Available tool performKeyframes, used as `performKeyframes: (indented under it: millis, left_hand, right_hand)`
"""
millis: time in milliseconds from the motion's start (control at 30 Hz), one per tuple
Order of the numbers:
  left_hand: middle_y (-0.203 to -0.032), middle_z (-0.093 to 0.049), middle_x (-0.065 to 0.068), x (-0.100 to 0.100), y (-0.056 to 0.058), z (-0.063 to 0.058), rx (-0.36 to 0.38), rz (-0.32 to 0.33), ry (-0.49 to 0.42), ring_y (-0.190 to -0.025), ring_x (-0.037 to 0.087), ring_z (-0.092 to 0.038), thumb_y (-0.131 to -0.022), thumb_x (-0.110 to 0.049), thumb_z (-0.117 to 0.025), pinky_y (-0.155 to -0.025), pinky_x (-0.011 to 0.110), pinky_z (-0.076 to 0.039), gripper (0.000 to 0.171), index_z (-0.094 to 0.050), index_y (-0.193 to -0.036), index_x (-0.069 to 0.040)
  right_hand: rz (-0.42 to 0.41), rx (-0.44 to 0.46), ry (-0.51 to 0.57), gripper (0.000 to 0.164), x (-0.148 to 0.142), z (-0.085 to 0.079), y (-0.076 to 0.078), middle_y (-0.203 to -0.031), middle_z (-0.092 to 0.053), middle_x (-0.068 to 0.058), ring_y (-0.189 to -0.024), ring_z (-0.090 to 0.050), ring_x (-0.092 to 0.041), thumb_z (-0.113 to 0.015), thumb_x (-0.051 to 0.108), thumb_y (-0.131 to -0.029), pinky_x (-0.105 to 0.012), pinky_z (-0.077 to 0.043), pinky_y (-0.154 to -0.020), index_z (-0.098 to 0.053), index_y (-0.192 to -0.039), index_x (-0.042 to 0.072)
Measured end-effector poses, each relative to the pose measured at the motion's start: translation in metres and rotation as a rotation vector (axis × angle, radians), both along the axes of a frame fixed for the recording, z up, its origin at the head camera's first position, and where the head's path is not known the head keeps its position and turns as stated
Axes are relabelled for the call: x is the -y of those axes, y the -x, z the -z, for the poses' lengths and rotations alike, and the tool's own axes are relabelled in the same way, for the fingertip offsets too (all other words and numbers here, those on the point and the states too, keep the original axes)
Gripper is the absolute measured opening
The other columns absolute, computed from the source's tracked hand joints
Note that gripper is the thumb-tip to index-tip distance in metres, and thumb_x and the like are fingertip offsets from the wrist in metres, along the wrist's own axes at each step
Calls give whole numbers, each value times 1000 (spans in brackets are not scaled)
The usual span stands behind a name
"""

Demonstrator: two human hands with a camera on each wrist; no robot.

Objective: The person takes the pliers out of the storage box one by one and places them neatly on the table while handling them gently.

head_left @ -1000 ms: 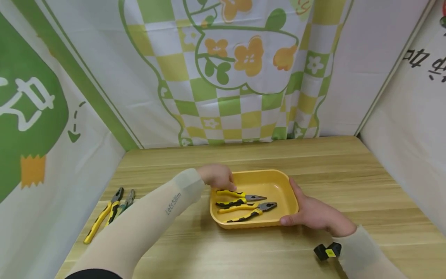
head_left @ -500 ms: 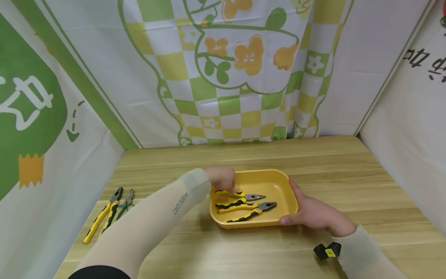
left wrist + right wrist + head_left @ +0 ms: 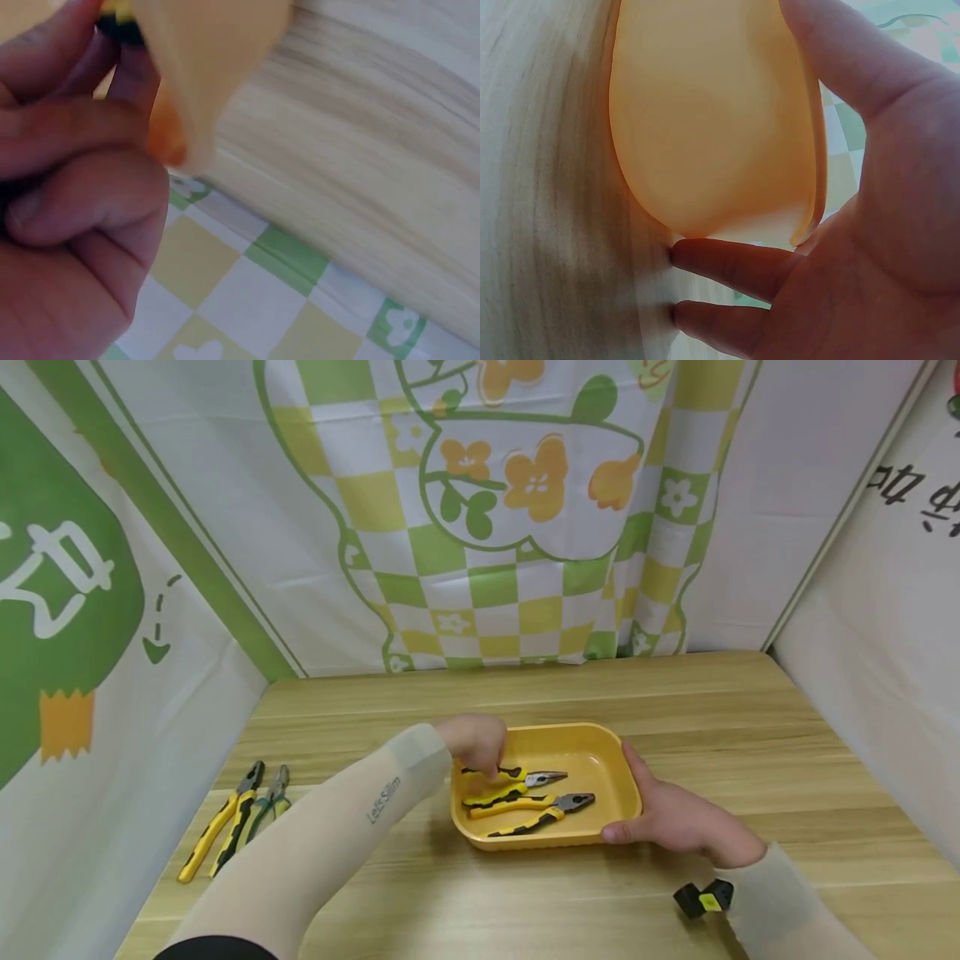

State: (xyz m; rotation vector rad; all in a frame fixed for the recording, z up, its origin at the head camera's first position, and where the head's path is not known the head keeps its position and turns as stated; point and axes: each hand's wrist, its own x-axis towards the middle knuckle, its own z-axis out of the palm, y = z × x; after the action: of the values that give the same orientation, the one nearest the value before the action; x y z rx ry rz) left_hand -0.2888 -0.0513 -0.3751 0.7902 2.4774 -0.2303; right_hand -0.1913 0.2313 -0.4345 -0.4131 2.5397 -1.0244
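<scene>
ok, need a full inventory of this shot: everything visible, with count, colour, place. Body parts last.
Tray: 1, yellow, mid-table
Long-nose pliers: 1, yellow and black, in tray, far side
Blunt-nosed pliers: 1, yellow and black, in tray, near side
Leftmost pliers: 1, yellow and black, on table, left
Green-handled pliers: 1, green and yellow, beside leftmost pliers
Table: 1, light wood, below tray
Checked cloth: 1, green, yellow, white, behind table
Side panels: 2, mainly white, flanking table
Device: 1, black and yellow, by right sleeve
Sleeves: 2, beige, both arms
Left hand: 1, bare, pinching long-nose pliers
Right hand: 1, bare, gripping tray's right end
</scene>
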Motion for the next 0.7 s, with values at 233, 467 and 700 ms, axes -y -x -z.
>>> performKeyframes:
  millis: [233, 467, 700]
  left_hand:
    - [-79, -67, -1, 10, 3, -10, -4, -9, -149, -63, 10, -52, -94, -12, -70, -66, 28, -49, 11, -76, -85, -9]
    - [-82, -68, 1, 32, 14, -18, 47, -79, -342, -70, 12, -54, -95, -12, -67, -68, 29, -48, 14, -79, -99, -4]
    - [-112, -68, 1, 53, 15, -21, 59, -200, -471, -109, 22, -61, -96, -16, -67, -93, 40, -49, 20, -76, -112, -8]
  right_hand:
    - [-3, 0, -16, 135, 0, 1, 0, -133, -54, -30, -108, -58, -26, -82, 54, -77, -56, -39, -102, 15, -157, 5]
    - [-1, -8, -32, 135, 0, 2, 1, -130, -57, -29, -106, -59, -25, -82, 55, -77, -56, -40, -101, 15, -157, 5]
    - [3, -8, -27, 136, -1, 3, 2, -130, -56, -30, -104, -58, -25, -82, 55, -76, -55, -40, -100, 15, -157, 5]
